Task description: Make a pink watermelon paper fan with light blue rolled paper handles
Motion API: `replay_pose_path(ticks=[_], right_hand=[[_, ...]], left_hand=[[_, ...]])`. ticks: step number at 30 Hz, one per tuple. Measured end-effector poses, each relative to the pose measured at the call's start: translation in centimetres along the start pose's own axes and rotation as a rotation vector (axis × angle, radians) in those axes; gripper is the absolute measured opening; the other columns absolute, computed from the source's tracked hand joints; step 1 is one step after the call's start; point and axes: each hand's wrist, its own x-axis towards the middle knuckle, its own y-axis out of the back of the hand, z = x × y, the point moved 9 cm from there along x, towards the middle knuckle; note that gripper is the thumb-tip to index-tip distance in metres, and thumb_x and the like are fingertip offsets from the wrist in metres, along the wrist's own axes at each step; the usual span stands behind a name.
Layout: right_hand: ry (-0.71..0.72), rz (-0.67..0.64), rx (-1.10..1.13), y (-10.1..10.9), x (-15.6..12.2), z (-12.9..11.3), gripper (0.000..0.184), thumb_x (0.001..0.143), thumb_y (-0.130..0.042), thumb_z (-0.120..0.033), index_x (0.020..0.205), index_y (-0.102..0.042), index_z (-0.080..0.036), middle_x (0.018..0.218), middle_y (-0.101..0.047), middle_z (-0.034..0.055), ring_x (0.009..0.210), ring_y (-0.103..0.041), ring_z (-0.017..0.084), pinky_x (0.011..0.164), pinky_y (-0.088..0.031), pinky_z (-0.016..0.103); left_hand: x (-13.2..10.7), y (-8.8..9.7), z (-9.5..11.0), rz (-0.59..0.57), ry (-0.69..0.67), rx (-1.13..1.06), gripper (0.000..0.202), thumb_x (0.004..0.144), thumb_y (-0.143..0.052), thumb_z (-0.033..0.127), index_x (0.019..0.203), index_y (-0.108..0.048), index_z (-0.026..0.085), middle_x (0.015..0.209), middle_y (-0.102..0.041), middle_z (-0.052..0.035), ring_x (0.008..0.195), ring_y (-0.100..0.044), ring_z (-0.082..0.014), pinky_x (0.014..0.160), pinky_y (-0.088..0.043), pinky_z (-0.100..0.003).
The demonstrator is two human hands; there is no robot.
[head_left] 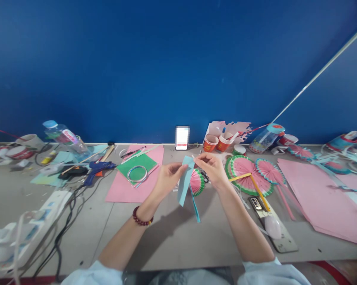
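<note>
- I held a light blue paper strip (pixel 184 180) just above the grey worktop (pixel 172 233), in the middle of the frame, with its lower end hanging toward me.
- My left hand (pixel 166 178) was closed on the strip's upper left edge, thumb against fingers.
- My right hand (pixel 212 170) pinched the top corner from the other side with narrow fingertips.
- Just behind the strip lay a small pink-and-green pleated paper fan (pixel 197 183). A larger watermelon-patterned paper fan (pixel 246 174) lay to the right of it.
- To my mind the fold needed both pinches close together at the top, the edges lined up before creasing, and the loose tail kept clear of the small fan.
- I judged the paper thin and easy to skew, so a light, even pull suited it better than a hard squeeze.
- Writing was scarce. The clear plastic bottle (pixel 67 137) at the upper left carried a red-and-white label too small to read.
- The red paper cups (pixel 210 143) behind the fans bore a print I could not make out.
- The white card (pixel 182 137) against the blue wall was blurred.
</note>
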Motion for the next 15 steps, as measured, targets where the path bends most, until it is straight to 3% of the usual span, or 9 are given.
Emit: replay_pose_path(ticks=[6, 15], right_hand=[[0.010, 0.013, -0.005, 0.1, 0.0, -0.2, 0.025, 0.065, -0.075, -0.038, 0.067, -0.061, -0.017, 0.060, -0.061, -0.0006, 0.058, -0.058, 0.013, 0.058, -0.046, 0.026], [0.011, 0.081, 0.059, 0.9, 0.3, -0.2, 0.028, 0.062, -0.076, -0.042, 0.065, -0.061, -0.018, 0.057, -0.061, -0.0010, 0.056, -0.058, 0.013, 0.057, -0.048, 0.027]], left_hand=[[0.1, 0.1, -0.9, -0.014, 0.049, -0.044, 0.036, 0.071, -0.068, 0.049, 0.061, -0.070, 0.014, 0.052, -0.058, -0.0002, 0.049, -0.046, -0.0108, 0.047, -0.036, -0.021], [0.3, -0.4, -2.1, -0.144, 0.166, -0.037, 0.027, 0.066, -0.074, 0.043, 0.070, -0.075, 0.016, 0.065, -0.069, -0.0044, 0.053, -0.056, -0.0131, 0.053, -0.042, -0.023]])
